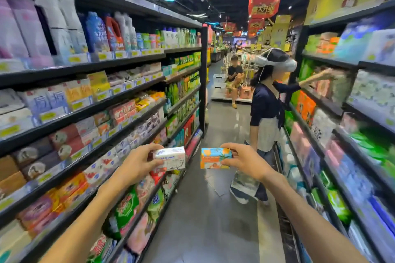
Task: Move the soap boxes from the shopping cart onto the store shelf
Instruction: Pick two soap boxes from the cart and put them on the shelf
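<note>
Standing in a store aisle, a white soap box (170,158) was pinched in the left hand (136,163) and an orange soap box (215,158) in the right hand (245,161), both held beside the left-side shelf (119,134). A fingertip grip could slip, or crowded rows could be toppled.

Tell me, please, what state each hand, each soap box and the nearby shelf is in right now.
left hand: closed on the white soap box, raised in the aisle.
white soap box: held level in the air, closed, not yet shelved.
right hand: closed on the orange soap box.
orange soap box: held in the air, closed, apart from the white one.
store shelf: stocked with packaged goods.
</note>
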### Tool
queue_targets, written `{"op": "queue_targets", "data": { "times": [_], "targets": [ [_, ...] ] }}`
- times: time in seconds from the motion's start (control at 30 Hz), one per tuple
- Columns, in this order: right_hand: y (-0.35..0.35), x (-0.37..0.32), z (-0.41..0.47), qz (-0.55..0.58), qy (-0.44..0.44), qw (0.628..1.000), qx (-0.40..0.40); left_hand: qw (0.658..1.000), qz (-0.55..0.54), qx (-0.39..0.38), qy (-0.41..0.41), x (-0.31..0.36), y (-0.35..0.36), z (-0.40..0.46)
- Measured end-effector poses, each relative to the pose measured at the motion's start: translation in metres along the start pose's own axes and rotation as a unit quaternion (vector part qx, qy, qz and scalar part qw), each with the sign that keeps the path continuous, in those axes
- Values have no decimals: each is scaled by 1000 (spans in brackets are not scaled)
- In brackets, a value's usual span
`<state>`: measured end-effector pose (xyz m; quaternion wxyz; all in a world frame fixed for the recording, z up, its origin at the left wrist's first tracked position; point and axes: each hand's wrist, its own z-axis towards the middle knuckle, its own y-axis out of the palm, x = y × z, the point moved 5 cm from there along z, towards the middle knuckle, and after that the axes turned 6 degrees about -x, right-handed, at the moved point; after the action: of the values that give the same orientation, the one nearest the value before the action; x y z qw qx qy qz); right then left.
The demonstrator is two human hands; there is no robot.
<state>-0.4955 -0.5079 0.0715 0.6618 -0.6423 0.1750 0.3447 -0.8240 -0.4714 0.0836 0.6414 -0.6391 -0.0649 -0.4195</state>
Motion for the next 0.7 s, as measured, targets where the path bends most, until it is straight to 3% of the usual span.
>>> {"op": "queue_targets", "data": {
  "times": [0.37, 0.7],
  "targets": [
    [-25, 77, 252, -20, -90, 995, -49, 992, 44, 79, -86, -84, -16, 166],
    [20, 51, 449, -26, -191, 970, -146, 954, 86, 171, -230, -154, -73, 212]
  ]
}}
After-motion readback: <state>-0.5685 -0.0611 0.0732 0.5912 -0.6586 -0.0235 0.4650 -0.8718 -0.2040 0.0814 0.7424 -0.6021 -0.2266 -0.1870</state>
